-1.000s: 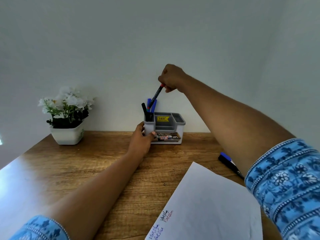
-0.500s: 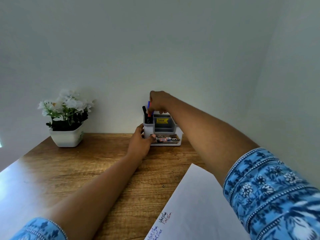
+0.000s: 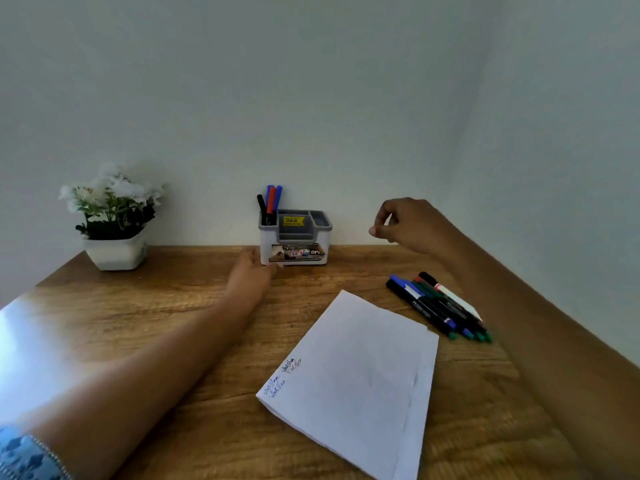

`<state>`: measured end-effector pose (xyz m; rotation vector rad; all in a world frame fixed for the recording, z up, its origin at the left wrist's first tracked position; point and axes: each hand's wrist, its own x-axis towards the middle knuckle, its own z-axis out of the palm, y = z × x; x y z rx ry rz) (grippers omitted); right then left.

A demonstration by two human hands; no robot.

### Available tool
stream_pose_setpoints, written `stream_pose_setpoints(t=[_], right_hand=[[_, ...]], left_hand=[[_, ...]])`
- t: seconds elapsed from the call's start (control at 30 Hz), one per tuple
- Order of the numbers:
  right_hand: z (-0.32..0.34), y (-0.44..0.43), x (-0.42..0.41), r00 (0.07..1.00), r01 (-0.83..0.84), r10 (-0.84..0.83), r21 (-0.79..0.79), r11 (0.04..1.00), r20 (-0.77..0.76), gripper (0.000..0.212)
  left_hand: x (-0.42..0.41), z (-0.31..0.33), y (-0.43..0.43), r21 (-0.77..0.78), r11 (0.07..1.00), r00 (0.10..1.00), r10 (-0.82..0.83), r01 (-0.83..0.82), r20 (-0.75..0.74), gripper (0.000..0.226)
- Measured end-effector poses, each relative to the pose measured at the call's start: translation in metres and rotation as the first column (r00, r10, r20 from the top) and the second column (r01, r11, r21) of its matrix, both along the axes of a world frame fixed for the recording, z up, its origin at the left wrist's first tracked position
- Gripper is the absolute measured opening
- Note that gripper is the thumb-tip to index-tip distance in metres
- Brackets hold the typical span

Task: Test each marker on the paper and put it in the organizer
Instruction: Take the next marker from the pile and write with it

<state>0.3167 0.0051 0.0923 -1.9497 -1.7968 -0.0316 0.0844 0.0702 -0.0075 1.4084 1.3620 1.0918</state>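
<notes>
Head view: the one view here; everything below is placed from the two grips.
Right grip [image 3: 408, 223]: fingers curled in, thumb tip against the forefinger, nothing between them. It hangs in the air above the surface [image 3: 138, 341].
Left grip [image 3: 252, 275]: blurred, low on the wood, its fingertips at the organizer's near-left bottom corner. I cannot tell whether it clasps that corner or only touches it.
Organizer [image 3: 294, 237]: white and grey, just past the left grip and level with the right grip, off to that grip's left, with its back to the wall.
Stored markers [image 3: 272, 202]: four stand in the tall back-left compartment, long axes nearly upright, caps up (one black, one red, two blue). The black one leans left.
Other compartments: grey, one with a yellow sticker [image 3: 293, 221]; their contents are out of sight.
Loose markers [image 3: 438, 306]: a bundle lying flat, below the right grip and nearer the person. They lie side by side, touching, with long axes running from far-left to near-right.
Paper [image 3: 356, 375]: a white sheet between the two forearms, one corner pointing away, with scribbled words along its left edge.
Flower pot [image 3: 114, 251]: white, well left of the left grip, by the wall.
Edges and room: walls bound the surface at the back and on the right. Open wood lies between the grips, from the organizer's front to the paper's far corner.
</notes>
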Motion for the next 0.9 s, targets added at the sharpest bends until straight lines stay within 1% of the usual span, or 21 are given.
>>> stream_pose_setpoints(t=[0.07,0.13,0.17,0.23,0.3,0.33,0.37,0.4,0.47,0.6,0.7,0.73,0.8,0.83,0.9], right_hand=[[-0.022,-0.015,0.016,0.997,0.062,-0.058,-0.082,0.995,0.052,0.009],[-0.039,-0.026,0.029,0.987,0.125,-0.108,-0.154,0.98,0.119,0.006],[-0.044,-0.031,0.033,0.981,0.15,-0.125,-0.174,0.973,0.148,0.008],[-0.05,-0.038,0.039,0.975,0.175,-0.144,-0.185,0.967,0.166,0.016],[-0.052,-0.042,0.043,0.977,0.167,-0.137,-0.186,0.968,0.162,0.018],[-0.053,-0.043,0.044,0.977,0.159,-0.127,-0.197,0.967,0.169,0.017],[-0.054,-0.042,0.044,0.977,0.151,-0.114,-0.213,0.965,0.179,0.018],[-0.056,-0.04,0.044,0.977,0.147,-0.104,-0.232,0.962,0.188,0.019],[-0.061,-0.037,0.044,0.976,0.148,-0.097,-0.267,0.952,0.196,0.021],[-0.07,-0.034,0.037,0.974,0.13,-0.07,-0.276,0.952,0.214,0.023],[-0.07,-0.034,0.028,0.975,0.093,-0.04,-0.243,0.965,0.218,0.021],[-0.068,-0.036,0.023,0.979,0.056,-0.011,-0.217,0.974,0.204,0.02],[-0.061,-0.042,0.01,0.977,-0.048,0.07,-0.113,0.992,0.2,0.016],[-0.058,-0.046,0.001,0.97,-0.106,0.114,-0.048,0.993,0.213,0.014],[-0.052,-0.056,-0.018,0.951,-0.253,0.241,0.039,0.967,0.192,0.011]], left_hand=[[-0.006,-0.004,-0.021,0.026,0.993,0.993,-0.11,0.111,-0.048,0.056],[-0.014,-0.004,-0.039,0.046,0.955,0.945,-0.283,0.294,-0.166,0.054],[-0.018,-0.004,-0.045,0.03,0.917,0.89,-0.377,0.397,-0.254,0.053],[-0.026,-0.002,-0.056,-0.051,0.816,0.727,-0.539,0.575,-0.426,0.055],[-0.034,0.001,-0.062,-0.141,0.719,0.561,-0.636,0.681,-0.53,0.061],[-0.039,0.001,-0.064,-0.163,0.684,0.505,-0.658,0.711,-0.558,0.069],[-0.044,0.002,-0.065,-0.175,0.657,0.462,-0.67,0.733,-0.581,0.078],[-0.048,0.002,-0.065,-0.186,0.637,0.429,-0.678,0.748,-0.597,0.083],[-0.051,0.001,-0.065,-0.191,0.594,0.382,-0.697,0.781,-0.607,0.08],[-0.05,0.0,-0.066,-0.184,0.562,0.337,-0.691,0.806,-0.639,0.079],[-0.049,-0.001,-0.066,-0.163,0.567,0.35,-0.684,0.808,-0.64,0.082],[-0.05,-0.002,-0.066,-0.158,0.585,0.376,-0.682,0.796,-0.627,0.083],[-0.049,-0.003,-0.064,-0.11,0.638,0.464,-0.658,0.762,-0.593,0.082],[-0.049,-0.004,-0.063,-0.069,0.662,0.522,-0.646,0.746,-0.556,0.08],[-0.047,-0.004,-0.063,0.026,0.712,0.653,-0.629,0.702,-0.422,0.077]])
